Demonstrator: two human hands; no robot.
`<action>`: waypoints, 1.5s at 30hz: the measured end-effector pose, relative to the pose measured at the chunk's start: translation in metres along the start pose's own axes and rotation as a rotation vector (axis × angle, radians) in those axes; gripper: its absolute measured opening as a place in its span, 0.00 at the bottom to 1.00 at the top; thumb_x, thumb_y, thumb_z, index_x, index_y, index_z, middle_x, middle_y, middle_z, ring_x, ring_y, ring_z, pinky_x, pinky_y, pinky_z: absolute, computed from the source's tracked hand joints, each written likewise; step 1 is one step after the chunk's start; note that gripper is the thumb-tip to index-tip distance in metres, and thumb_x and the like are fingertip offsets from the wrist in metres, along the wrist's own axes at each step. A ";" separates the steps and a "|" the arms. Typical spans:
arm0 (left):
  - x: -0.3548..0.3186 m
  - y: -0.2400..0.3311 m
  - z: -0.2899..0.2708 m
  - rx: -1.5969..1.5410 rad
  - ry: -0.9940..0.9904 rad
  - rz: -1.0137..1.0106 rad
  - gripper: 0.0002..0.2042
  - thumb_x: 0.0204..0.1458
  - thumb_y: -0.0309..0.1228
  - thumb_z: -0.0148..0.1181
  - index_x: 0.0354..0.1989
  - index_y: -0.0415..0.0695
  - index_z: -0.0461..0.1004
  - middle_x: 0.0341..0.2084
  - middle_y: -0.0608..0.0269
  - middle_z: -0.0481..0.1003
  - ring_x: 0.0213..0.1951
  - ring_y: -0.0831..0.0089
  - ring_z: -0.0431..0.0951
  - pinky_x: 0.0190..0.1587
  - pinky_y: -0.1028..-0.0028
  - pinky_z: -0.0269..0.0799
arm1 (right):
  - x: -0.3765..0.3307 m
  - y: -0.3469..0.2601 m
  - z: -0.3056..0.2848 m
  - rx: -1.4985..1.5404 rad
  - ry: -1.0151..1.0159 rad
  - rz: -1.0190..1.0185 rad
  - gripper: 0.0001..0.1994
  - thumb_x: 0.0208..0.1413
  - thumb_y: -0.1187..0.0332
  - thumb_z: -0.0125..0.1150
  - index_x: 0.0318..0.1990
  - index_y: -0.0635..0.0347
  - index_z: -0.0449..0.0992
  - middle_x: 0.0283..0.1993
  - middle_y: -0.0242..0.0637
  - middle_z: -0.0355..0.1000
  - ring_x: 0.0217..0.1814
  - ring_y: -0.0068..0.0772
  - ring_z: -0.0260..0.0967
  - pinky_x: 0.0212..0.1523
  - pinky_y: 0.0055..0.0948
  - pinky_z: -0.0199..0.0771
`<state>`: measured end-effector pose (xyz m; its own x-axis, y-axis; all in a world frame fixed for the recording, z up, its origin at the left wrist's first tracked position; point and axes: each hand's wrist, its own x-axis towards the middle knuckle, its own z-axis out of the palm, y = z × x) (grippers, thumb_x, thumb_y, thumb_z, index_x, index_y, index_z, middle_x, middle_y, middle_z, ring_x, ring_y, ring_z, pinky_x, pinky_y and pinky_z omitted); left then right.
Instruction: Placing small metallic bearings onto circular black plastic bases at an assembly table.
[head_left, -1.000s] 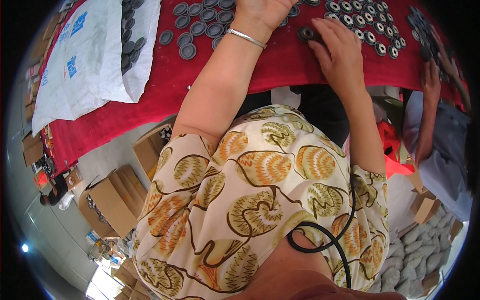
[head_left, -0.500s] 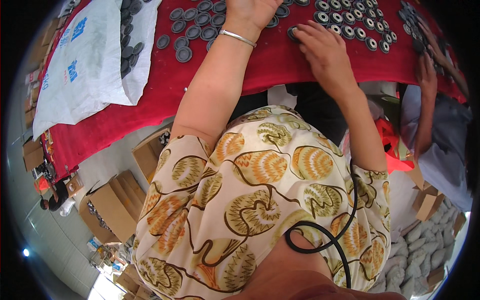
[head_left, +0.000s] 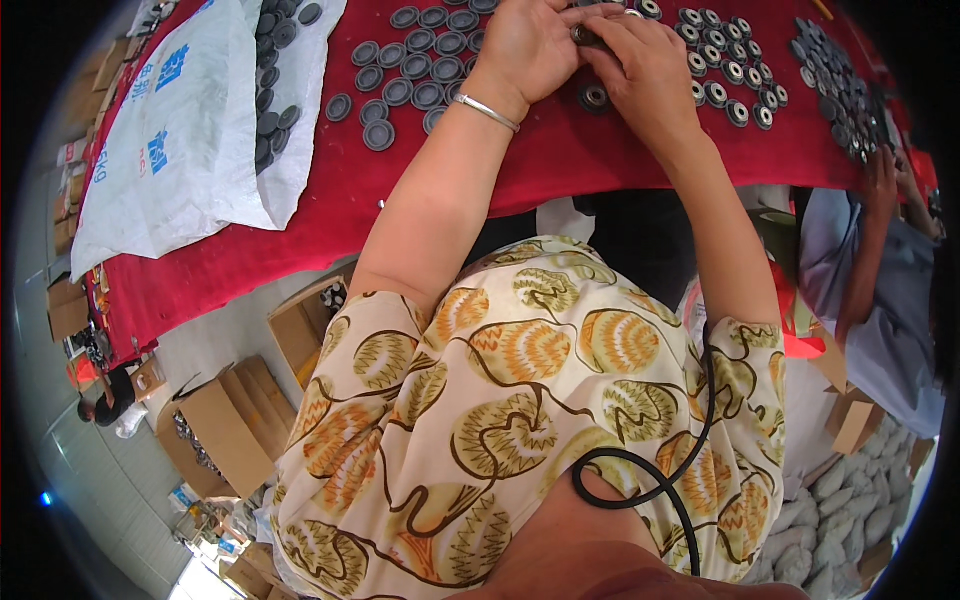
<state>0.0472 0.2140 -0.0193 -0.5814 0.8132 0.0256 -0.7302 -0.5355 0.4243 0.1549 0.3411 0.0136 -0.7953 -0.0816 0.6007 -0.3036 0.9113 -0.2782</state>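
Near the top edge my left hand [head_left: 530,55] is turned palm up, a metal bangle round its wrist. My right hand [head_left: 645,75] meets it from the right, its fingers bent over. Where the fingers meet, a small dark round disc [head_left: 581,35] shows, pinched between both hands and partly covered. Just below, one grey disc with a metal centre [head_left: 593,97] lies on the red cloth. Left of my hands spread several plain grey round caps [head_left: 416,66]. To the right lie several grey discs with shiny metal ring centres [head_left: 733,73].
A white woven sack [head_left: 170,150] with loose grey caps lies on the red-covered table [head_left: 330,215] at the left. At the far right a co-worker's hand [head_left: 880,180] is beside a pile of dark parts [head_left: 840,100]. Cardboard boxes [head_left: 225,430] stand below the table's left side.
My right hand has lifted off the disc on the cloth and moved up to my left hand. That disc now lies uncovered. The view has shifted slightly.
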 end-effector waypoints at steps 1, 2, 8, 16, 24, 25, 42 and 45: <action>-0.001 0.000 0.001 0.031 0.025 0.001 0.36 0.70 0.60 0.35 0.58 0.32 0.69 0.56 0.43 0.74 0.59 0.53 0.74 0.66 0.59 0.68 | 0.002 0.000 0.003 -0.009 0.000 0.020 0.14 0.52 0.70 0.66 0.47 0.57 0.78 0.44 0.42 0.76 0.51 0.48 0.71 0.56 0.49 0.65; -0.001 -0.001 0.001 0.058 0.036 0.013 0.36 0.70 0.60 0.35 0.58 0.33 0.69 0.56 0.44 0.75 0.59 0.54 0.74 0.66 0.59 0.67 | 0.003 0.000 0.005 -0.030 -0.008 0.027 0.13 0.51 0.70 0.67 0.46 0.57 0.78 0.45 0.42 0.76 0.51 0.48 0.71 0.56 0.49 0.65; -0.001 -0.002 0.001 0.153 0.069 0.098 0.34 0.70 0.59 0.37 0.58 0.35 0.70 0.54 0.49 0.76 0.58 0.59 0.74 0.66 0.61 0.66 | 0.010 0.013 0.012 0.054 -0.052 0.065 0.13 0.51 0.70 0.68 0.44 0.59 0.78 0.45 0.44 0.76 0.51 0.49 0.73 0.55 0.46 0.69; -0.011 0.023 -0.010 0.108 0.376 0.487 0.24 0.71 0.50 0.43 0.47 0.38 0.73 0.48 0.50 0.78 0.53 0.58 0.77 0.61 0.58 0.71 | 0.004 0.015 0.014 0.085 -0.116 0.089 0.14 0.48 0.71 0.70 0.43 0.59 0.77 0.41 0.42 0.74 0.49 0.50 0.71 0.53 0.46 0.68; -0.010 0.014 -0.008 0.097 0.336 0.397 0.23 0.71 0.50 0.43 0.47 0.39 0.73 0.45 0.50 0.78 0.49 0.58 0.78 0.58 0.58 0.74 | 0.005 0.010 0.022 0.005 -0.242 0.060 0.13 0.49 0.69 0.69 0.43 0.57 0.76 0.41 0.41 0.72 0.50 0.47 0.70 0.54 0.47 0.65; -0.010 0.013 -0.007 0.098 0.338 0.392 0.23 0.71 0.50 0.43 0.47 0.39 0.73 0.45 0.50 0.78 0.49 0.58 0.78 0.57 0.58 0.74 | 0.004 0.011 0.022 0.002 -0.255 0.065 0.14 0.49 0.68 0.69 0.43 0.57 0.76 0.41 0.41 0.72 0.50 0.47 0.70 0.54 0.47 0.65; -0.006 0.007 -0.011 0.083 0.328 0.406 0.24 0.71 0.50 0.41 0.47 0.40 0.73 0.44 0.51 0.78 0.48 0.59 0.79 0.56 0.59 0.75 | -0.025 0.001 0.030 -0.318 -0.284 -0.110 0.25 0.50 0.79 0.60 0.59 0.52 0.78 0.63 0.32 0.74 0.71 0.35 0.65 0.74 0.46 0.56; -0.003 0.010 -0.016 0.094 0.342 0.407 0.24 0.72 0.50 0.41 0.47 0.40 0.73 0.44 0.51 0.79 0.47 0.59 0.79 0.55 0.60 0.75 | -0.021 0.000 0.030 -0.299 -0.283 -0.073 0.26 0.50 0.80 0.60 0.59 0.52 0.77 0.63 0.32 0.74 0.72 0.34 0.65 0.74 0.46 0.55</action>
<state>0.0359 0.2026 -0.0300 -0.9056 0.4156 -0.0847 -0.3958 -0.7563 0.5209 0.1553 0.3309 -0.0218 -0.9028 -0.2199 0.3696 -0.2319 0.9727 0.0124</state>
